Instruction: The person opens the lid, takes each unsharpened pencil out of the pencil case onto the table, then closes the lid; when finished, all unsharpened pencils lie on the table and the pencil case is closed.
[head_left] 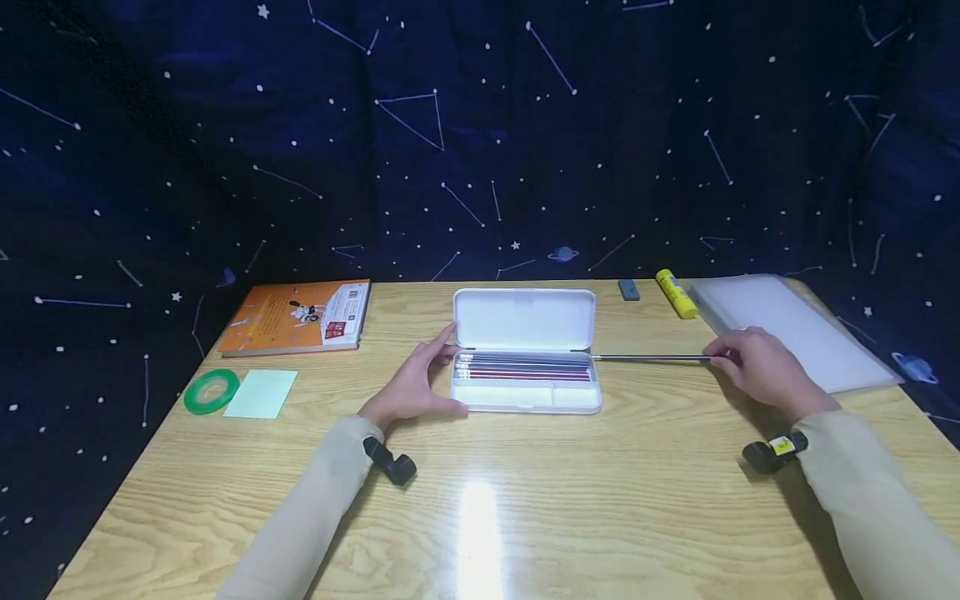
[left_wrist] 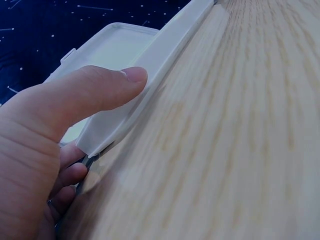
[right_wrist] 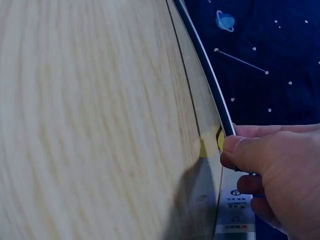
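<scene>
A white pencil case (head_left: 510, 398) lies with its lid raised at the middle of the table; several pencils (head_left: 525, 367) rest in its rear compartment. My left hand (head_left: 411, 385) grips the case's left end, thumb against the front wall and fingers round the back corner. In the left wrist view, the thumb (left_wrist: 107, 87) presses the white wall and the other fingers are partly hidden behind it. My right hand (head_left: 765, 367) pinches a long dark pencil (head_left: 652, 358) by its right end. The pencil lies level, its far tip right at the case's right edge.
An orange book (head_left: 292, 321), green tape roll (head_left: 202, 392) and pale green sticky notes (head_left: 261, 394) are on the left. Behind and right are a blue eraser (head_left: 628, 290), a yellow glue stick (head_left: 677, 294) and a translucent folder (head_left: 795, 333). A dark starry curtain (head_left: 480, 167) hangs behind the table.
</scene>
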